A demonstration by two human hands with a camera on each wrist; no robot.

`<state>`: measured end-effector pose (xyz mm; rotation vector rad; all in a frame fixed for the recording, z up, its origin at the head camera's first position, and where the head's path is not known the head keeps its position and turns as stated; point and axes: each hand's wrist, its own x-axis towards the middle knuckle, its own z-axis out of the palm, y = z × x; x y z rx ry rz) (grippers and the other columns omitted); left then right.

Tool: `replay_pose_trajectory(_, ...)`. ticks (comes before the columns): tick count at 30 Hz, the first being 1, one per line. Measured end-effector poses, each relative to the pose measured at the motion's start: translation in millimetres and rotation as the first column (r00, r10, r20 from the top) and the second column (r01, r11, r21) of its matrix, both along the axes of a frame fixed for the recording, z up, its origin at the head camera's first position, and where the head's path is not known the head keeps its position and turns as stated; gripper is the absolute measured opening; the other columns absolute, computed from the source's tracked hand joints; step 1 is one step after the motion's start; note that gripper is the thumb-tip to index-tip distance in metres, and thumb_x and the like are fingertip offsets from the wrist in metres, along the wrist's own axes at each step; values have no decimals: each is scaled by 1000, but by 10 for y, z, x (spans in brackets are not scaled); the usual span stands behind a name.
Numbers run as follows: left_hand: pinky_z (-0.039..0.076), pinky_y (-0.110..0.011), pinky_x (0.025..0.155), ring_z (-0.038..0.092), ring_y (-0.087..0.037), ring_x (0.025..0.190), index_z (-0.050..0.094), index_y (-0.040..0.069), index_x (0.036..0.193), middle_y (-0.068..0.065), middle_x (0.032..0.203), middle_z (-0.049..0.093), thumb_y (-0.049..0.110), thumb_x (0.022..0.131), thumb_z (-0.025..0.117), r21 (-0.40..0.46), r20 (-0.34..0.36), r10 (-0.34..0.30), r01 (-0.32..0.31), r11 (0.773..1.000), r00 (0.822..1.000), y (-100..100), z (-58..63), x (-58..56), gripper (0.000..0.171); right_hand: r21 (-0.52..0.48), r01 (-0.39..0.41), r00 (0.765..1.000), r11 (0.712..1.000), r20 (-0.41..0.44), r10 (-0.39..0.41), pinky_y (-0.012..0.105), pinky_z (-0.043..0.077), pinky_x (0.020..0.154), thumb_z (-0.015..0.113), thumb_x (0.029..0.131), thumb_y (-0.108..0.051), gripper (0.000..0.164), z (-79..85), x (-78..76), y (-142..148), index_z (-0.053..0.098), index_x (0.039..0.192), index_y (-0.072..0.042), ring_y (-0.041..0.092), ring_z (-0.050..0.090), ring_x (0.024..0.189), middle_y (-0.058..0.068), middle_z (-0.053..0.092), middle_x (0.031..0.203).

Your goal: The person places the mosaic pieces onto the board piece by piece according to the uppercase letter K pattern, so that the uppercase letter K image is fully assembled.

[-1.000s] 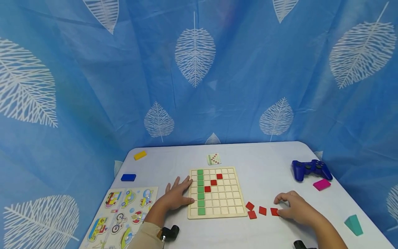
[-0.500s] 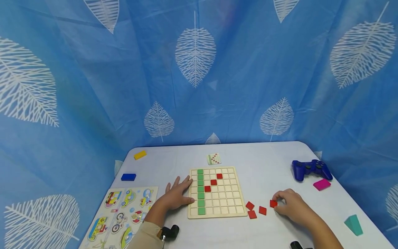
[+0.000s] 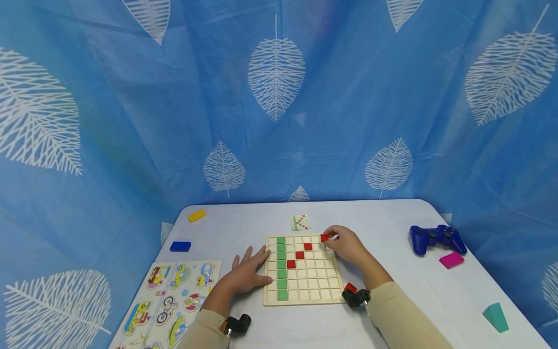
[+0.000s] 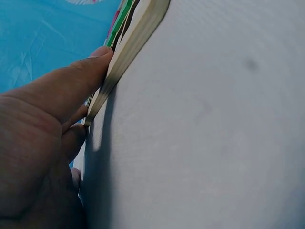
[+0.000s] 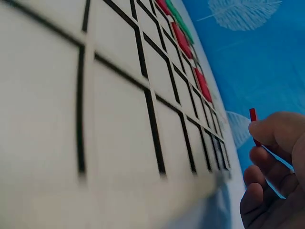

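Observation:
A pale wooden grid board (image 3: 315,285) lies on the table, with a column of green tiles (image 3: 282,265) near its left side. Three red tiles (image 3: 300,255) climb diagonally from that column toward the upper right. Between thumb and fingertips, my right hand (image 3: 348,248) pinches another red tile (image 3: 324,238) over the board's top right corner. The right wrist view shows that pinched tile (image 5: 253,114) edge-on, above the grid. My left hand (image 3: 245,277) touches the board's left edge with spread fingers; its thumb (image 4: 101,52) rests on the rim in the left wrist view.
Loose red tiles (image 3: 350,287) lie by the board's lower right corner, partly hidden by the right wrist camera. A small pattern card (image 3: 300,222) is behind the board. A picture puzzle (image 3: 187,286) lies left; a blue game controller (image 3: 437,238) and coloured blocks sit around the edges.
My right hand has picked up a red tile from the table on the right and carried it left and away to the board's top right corner. My left hand has stayed put.

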<state>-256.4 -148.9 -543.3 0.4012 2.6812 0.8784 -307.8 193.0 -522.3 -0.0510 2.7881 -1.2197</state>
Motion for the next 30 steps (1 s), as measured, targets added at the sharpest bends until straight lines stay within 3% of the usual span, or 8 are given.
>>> replay_pose_trajectory(8,-7,-69,126,1,-37,164,42,24,162,1,174,27,47,87,83,-11,10,4,-4,1000,1000,44,-5,12,89,-20,17,1000,1000,19,-17,49,55,90,69,98,-11,23,-173,-166,-192,71,120,-10,27,63,103,10,68,113)
replay_pose_trajectory(20,-6,-69,126,2,-37,164,43,23,162,1,174,27,48,87,83,-9,7,2,-2,1000,1000,40,-2,41,88,-3,40,998,999,55,-40,51,55,93,68,99,-14,25,-178,-152,-280,72,124,-13,29,62,113,11,67,124)
replay_pose_trajectory(26,-6,-69,126,1,-37,164,42,24,162,1,174,26,48,87,83,-20,7,7,-7,1000,1000,51,-5,28,89,-7,40,999,999,33,-40,48,56,89,68,100,-14,22,-174,-156,-278,72,122,-12,27,63,106,11,68,119)
replay_pose_trajectory(30,-6,-69,126,2,-37,164,42,24,162,1,174,26,48,87,82,-20,8,6,-5,1000,1000,44,-10,31,88,-27,11,998,1000,57,-9,45,55,86,68,101,-16,29,-123,-108,-211,69,130,-13,26,62,105,10,66,117)
